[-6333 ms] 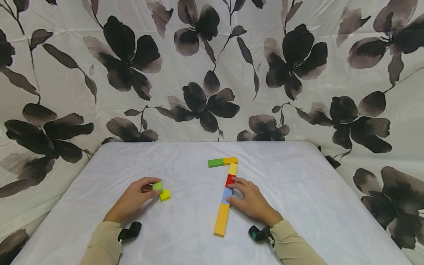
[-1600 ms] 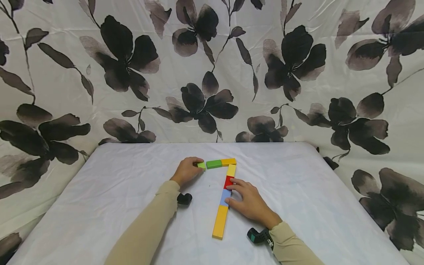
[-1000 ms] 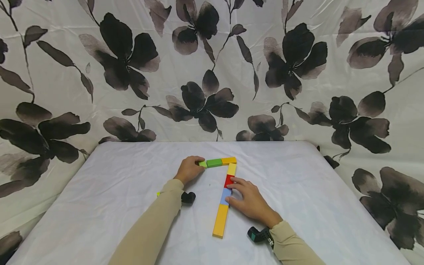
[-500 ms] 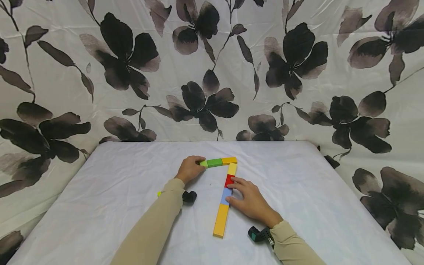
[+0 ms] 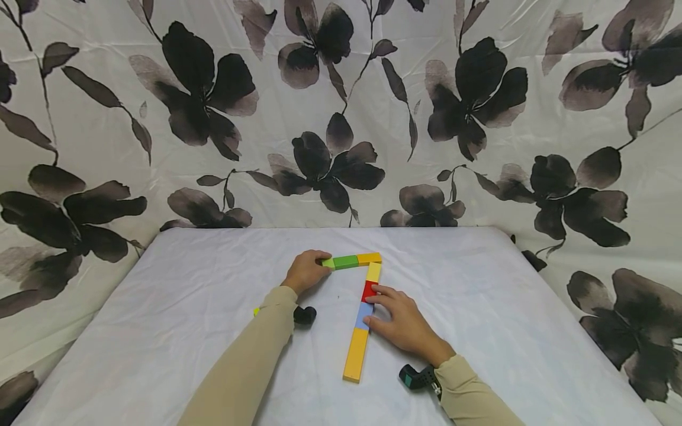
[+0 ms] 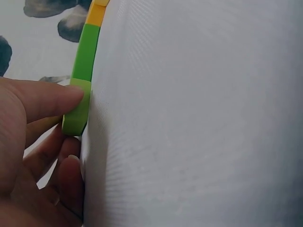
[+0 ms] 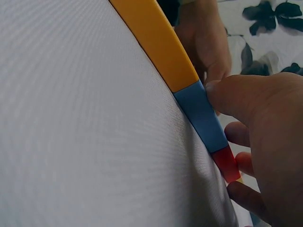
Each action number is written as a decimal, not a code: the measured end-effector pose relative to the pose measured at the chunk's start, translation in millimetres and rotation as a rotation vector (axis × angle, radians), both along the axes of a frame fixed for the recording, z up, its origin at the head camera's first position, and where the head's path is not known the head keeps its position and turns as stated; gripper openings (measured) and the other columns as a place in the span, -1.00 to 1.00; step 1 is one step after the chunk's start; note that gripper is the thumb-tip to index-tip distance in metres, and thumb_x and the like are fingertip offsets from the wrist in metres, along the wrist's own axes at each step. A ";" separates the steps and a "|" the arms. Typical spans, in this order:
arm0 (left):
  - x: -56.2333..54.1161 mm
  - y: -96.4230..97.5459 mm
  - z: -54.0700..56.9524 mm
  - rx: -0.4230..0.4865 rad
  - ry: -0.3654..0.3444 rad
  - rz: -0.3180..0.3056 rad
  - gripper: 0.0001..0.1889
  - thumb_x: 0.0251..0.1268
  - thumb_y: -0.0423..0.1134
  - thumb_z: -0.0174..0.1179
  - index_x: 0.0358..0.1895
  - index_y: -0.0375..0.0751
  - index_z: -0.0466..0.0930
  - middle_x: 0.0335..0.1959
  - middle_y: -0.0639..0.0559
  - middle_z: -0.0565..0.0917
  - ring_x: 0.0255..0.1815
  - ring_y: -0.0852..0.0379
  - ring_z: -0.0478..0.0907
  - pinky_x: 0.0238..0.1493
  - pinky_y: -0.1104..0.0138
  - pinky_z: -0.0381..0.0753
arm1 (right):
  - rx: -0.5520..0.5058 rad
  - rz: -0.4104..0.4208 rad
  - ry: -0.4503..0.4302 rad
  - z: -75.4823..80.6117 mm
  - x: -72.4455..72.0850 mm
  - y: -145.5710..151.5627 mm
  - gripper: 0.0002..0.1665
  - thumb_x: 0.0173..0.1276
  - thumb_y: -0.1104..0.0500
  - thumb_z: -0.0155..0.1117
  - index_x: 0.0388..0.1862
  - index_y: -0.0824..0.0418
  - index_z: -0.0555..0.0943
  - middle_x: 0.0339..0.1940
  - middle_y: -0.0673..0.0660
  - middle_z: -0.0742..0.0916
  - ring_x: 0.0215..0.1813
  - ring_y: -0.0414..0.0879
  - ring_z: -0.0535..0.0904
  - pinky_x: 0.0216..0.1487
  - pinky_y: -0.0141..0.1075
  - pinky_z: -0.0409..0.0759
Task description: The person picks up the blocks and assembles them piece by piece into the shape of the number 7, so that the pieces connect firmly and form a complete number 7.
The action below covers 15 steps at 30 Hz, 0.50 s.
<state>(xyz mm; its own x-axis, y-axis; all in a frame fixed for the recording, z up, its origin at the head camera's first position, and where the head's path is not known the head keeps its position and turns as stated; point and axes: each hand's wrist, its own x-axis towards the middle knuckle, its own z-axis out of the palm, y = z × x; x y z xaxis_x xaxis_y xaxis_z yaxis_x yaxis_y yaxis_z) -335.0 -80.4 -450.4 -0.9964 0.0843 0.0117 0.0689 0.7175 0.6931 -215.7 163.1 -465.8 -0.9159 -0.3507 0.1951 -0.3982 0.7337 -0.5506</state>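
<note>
My left hand (image 5: 306,272) pinches a light green block (image 5: 328,264) between thumb and fingers. That block sits end to end against a green block (image 5: 346,262), which adjoins a short orange block (image 5: 369,258). Below this top row runs a slanting line: a yellow block (image 5: 374,271), a red block (image 5: 368,290), a blue block (image 5: 363,315) and a long orange block (image 5: 355,355). Along the line's right side rests my right hand (image 5: 403,324), thumb at the blue block (image 7: 201,116) and fingertips by the red block (image 7: 226,163), fingers loosely bent.
A bright yellow block (image 5: 256,312) lies mostly hidden behind the left sleeve (image 5: 240,355). White cloth covers the table (image 5: 453,266). A floral curtain (image 5: 399,118) hangs behind its far edge.
My left hand has carried the light green block from beside the yellow block to the row's left end, closing the small gap to the green block. My right hand stays put.
</note>
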 end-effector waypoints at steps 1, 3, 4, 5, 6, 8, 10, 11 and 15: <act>-0.5 0.0 -0.4 -0.007 0.000 -0.004 -0.58 0.29 -0.25 0.32 0.22 -0.12 0.65 0.16 -0.09 0.60 0.13 -0.03 0.49 0.26 0.07 0.43 | 0.001 0.000 0.001 -0.1 0.0 0.1 -0.48 0.33 -0.10 0.39 0.25 -0.04 0.64 0.46 -0.05 0.46 0.44 0.01 0.33 0.41 0.10 0.25; -1.5 -0.1 -1.1 -0.016 -0.003 -0.012 -0.57 0.29 -0.24 0.31 0.24 -0.12 0.64 0.15 -0.08 0.60 0.12 -0.03 0.49 0.26 0.06 0.43 | 0.000 0.001 0.006 0.0 0.2 0.4 -0.49 0.33 -0.09 0.39 0.25 -0.04 0.64 0.46 -0.05 0.46 0.44 0.01 0.33 0.40 0.09 0.25; -2.0 -0.3 -1.6 -0.018 -0.005 -0.016 -0.56 0.29 -0.24 0.32 0.25 -0.11 0.63 0.15 -0.08 0.60 0.12 -0.02 0.49 0.26 0.06 0.43 | 0.000 0.003 0.007 0.0 0.1 0.5 -0.49 0.33 -0.09 0.39 0.25 -0.04 0.64 0.46 -0.05 0.46 0.44 0.01 0.33 0.41 0.09 0.25; -2.4 -0.7 -1.8 -0.019 -0.007 -0.021 -0.55 0.29 -0.23 0.32 0.26 -0.11 0.62 0.15 -0.08 0.59 0.13 -0.02 0.49 0.27 0.07 0.43 | 0.000 0.004 0.007 0.1 0.1 0.5 -0.49 0.33 -0.09 0.39 0.25 -0.03 0.64 0.46 -0.05 0.46 0.44 0.01 0.32 0.41 0.09 0.25; -2.4 -1.2 -1.9 -0.017 -0.011 -0.025 -0.54 0.29 -0.23 0.32 0.27 -0.11 0.61 0.16 -0.09 0.59 0.13 -0.02 0.49 0.28 0.07 0.42 | -0.001 0.006 0.007 0.0 0.1 0.6 -0.48 0.33 -0.09 0.38 0.25 -0.03 0.64 0.46 -0.05 0.45 0.44 0.01 0.32 0.41 0.09 0.24; -1.7 -2.7 -1.6 -0.003 -0.015 -0.033 -0.50 0.27 -0.23 0.33 0.29 -0.13 0.59 0.18 -0.10 0.58 0.16 -0.03 0.48 0.29 0.06 0.41 | -0.006 0.011 0.008 0.0 0.3 0.6 -0.49 0.34 -0.08 0.38 0.25 -0.03 0.64 0.46 -0.04 0.46 0.44 0.02 0.32 0.41 0.10 0.24; -0.1 -4.7 -0.7 0.019 -0.019 -0.035 -0.48 0.25 -0.23 0.35 0.31 -0.15 0.57 0.19 -0.12 0.57 0.17 -0.04 0.48 0.29 0.06 0.42 | -0.008 0.016 0.008 -0.1 0.1 0.5 -0.48 0.34 -0.09 0.38 0.25 -0.02 0.64 0.46 -0.03 0.46 0.44 0.03 0.33 0.41 0.11 0.23; 0.8 -5.8 -0.2 0.031 -0.021 -0.035 -0.47 0.25 -0.23 0.35 0.31 -0.16 0.56 0.19 -0.13 0.57 0.17 -0.05 0.48 0.28 0.05 0.42 | -0.008 0.017 0.007 -0.2 0.0 0.5 -0.48 0.34 -0.09 0.38 0.25 -0.01 0.64 0.46 -0.03 0.46 0.44 0.03 0.33 0.41 0.11 0.23; 3.9 -10.4 1.1 0.077 -0.036 -0.035 -0.44 0.24 -0.22 0.34 0.34 -0.15 0.53 0.18 -0.13 0.56 0.16 -0.06 0.48 0.24 0.04 0.45 | -0.002 0.015 0.009 -0.2 0.0 0.4 -0.48 0.34 -0.09 0.38 0.25 -0.01 0.64 0.46 -0.03 0.46 0.44 0.03 0.33 0.41 0.11 0.24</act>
